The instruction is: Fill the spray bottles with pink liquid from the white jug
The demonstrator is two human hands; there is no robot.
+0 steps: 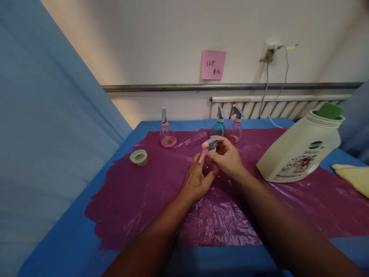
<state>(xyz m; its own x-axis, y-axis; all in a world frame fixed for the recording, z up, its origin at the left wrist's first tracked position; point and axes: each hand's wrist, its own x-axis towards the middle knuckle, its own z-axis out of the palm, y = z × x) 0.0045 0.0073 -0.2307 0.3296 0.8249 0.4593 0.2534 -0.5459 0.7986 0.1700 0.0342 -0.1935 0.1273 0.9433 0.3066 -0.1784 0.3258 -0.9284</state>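
Note:
A clear spray bottle (210,166) with a pink and grey spray head (211,145) stands on the purple plastic sheet (155,200), between my two hands. My left hand (197,179) is wrapped round the bottle's body from the left. At the neck, my right hand (227,156) grips the spray head from the right. Behind them are a blue spray bottle (218,127) and a clear one with a pink collar (234,130). Another clear spray bottle (168,136) holds some pinkish liquid, further left.
A large whitish-green jug (296,150) with a green piece in its mouth stands at the right. A small green cup (139,157) sits at the left. Yellow cloth (353,177) lies at the right edge. Blue curtain (43,115) hangs on the left; a radiator (305,109) is behind.

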